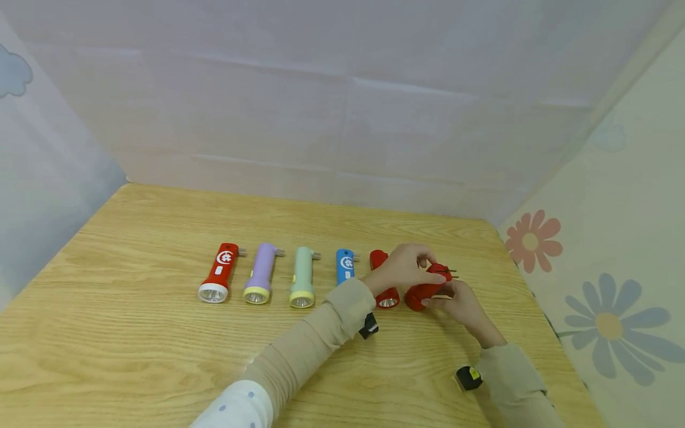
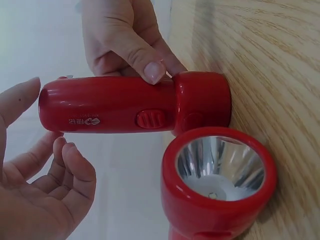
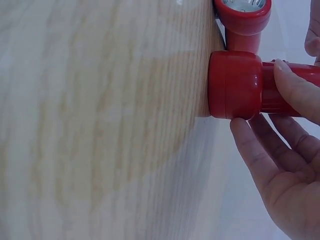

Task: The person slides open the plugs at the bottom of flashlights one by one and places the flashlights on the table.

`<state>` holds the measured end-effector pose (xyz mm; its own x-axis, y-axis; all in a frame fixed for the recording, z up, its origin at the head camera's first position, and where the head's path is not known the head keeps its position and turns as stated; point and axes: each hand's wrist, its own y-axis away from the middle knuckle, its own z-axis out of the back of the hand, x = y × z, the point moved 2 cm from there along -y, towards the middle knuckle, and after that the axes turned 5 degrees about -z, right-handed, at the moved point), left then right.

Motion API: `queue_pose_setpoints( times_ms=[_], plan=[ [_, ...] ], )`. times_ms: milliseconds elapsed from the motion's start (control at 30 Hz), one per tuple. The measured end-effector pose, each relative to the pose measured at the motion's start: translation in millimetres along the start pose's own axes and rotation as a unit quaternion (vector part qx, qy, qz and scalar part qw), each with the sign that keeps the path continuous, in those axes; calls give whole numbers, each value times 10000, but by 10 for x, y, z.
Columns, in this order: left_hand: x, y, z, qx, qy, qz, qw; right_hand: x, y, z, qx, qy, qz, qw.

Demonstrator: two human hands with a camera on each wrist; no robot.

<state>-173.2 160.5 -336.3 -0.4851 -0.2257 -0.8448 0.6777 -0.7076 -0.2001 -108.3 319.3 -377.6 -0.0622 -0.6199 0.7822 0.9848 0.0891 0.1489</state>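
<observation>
A red flashlight (image 2: pixel 110 105) stands lamp end down on the wooden table, its metal prongs showing near the top in the head view. My right hand (image 1: pixel 460 303) grips it low, just above the head, with the thumb along the body (image 3: pixel 292 90). Around the upper tail end, my left hand (image 2: pixel 45 185) has its fingers loosely spread; one fingertip appears to touch the tail, while another stands slightly apart. Close beside it, another red flashlight (image 1: pixel 386 298) lies with its lens toward me, partly hidden behind my left hand in the head view.
To the left, in a row, lie a red flashlight with a white rim (image 1: pixel 221 270), a purple one (image 1: pixel 262 270), a pale green one (image 1: pixel 302 273) and a blue one (image 1: pixel 345 264), partly covered by my left sleeve. A pale cloth wall (image 1: pixel 321 119) rises behind the table (image 1: pixel 134 345).
</observation>
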Motion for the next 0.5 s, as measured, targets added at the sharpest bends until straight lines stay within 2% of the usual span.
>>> queue_pose_setpoints(
  times_ms=[233, 500],
  plan=[
    [-37, 6, 19, 118, -395, -30, 9991, 15, 9, 18, 50, 41, -74, 10000],
    [-14, 6, 19, -40, -380, 60, 9993, 14, 18, 24, 115, 83, -17, 9999]
  ],
)
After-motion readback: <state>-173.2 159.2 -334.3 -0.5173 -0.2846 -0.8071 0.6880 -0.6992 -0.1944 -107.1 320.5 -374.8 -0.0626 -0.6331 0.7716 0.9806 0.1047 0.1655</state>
